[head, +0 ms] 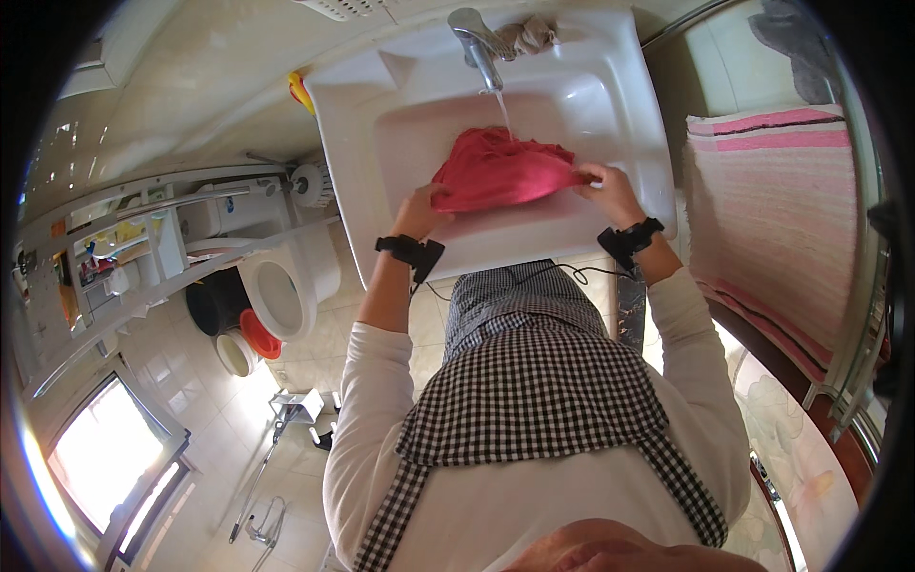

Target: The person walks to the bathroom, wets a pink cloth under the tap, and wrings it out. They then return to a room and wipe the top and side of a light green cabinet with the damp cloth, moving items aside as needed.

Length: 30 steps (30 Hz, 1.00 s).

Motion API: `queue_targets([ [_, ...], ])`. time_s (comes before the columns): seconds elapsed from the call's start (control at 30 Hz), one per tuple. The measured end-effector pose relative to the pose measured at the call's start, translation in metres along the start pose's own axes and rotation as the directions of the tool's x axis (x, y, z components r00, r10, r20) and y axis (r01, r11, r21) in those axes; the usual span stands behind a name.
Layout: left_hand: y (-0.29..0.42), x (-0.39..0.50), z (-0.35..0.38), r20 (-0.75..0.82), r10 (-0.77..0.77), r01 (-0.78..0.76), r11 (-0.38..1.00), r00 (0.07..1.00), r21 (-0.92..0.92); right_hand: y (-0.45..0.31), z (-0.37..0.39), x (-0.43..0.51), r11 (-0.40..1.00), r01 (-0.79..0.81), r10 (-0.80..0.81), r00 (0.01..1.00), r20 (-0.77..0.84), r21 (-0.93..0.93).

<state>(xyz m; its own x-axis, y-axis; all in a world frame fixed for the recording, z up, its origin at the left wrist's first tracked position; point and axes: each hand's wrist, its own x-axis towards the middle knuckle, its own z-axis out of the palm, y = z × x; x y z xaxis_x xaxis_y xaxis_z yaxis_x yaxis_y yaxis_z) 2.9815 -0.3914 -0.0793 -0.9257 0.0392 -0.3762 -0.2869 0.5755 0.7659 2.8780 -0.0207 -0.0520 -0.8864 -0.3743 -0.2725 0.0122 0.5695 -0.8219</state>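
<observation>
A red cloth [500, 175] is spread between my two hands in the basin of a white ceramic sink [350, 157]. My left hand [423, 209] grips its left corner, and my right hand [606, 187] pinches the right corner. The near edge of the cloth hangs in a curve, while its far part lies bunched. From a chrome faucet [480, 53] a thin stream of water [504, 114] falls onto the bunched part. Whether the far part rests on the basin floor is hard to tell.
A crumpled brownish cloth [532, 34] lies beside the faucet. On the right hangs a pink striped towel [775, 207]. A toilet [279, 297], a red basin [259, 334] and a dark bucket [214, 300] stand to the left. Cables trail from the black wrist straps [411, 252].
</observation>
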Motion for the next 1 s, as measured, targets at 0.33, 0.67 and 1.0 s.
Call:
queue_targets([
  [0.33,0.012,-0.01,-0.007,-0.324,-0.017,0.119,0.947,0.946,0.298,0.004,-0.016,-0.004,0.838,0.178,-0.34,0.91,-0.237,-0.516],
  [0.67,0.119,-0.002,-0.108,-0.702,0.231,-0.552,0.788,0.674,-0.271,-0.113,-0.094,0.002,0.728,0.583,-0.361,0.774,-0.521,0.362],
  [1.0,0.009,0.011,-0.061,0.02,-0.041,0.045,0.939,0.999,-0.342,-0.017,-0.039,-0.004,0.993,0.059,-0.048,0.993,-0.106,0.102],
])
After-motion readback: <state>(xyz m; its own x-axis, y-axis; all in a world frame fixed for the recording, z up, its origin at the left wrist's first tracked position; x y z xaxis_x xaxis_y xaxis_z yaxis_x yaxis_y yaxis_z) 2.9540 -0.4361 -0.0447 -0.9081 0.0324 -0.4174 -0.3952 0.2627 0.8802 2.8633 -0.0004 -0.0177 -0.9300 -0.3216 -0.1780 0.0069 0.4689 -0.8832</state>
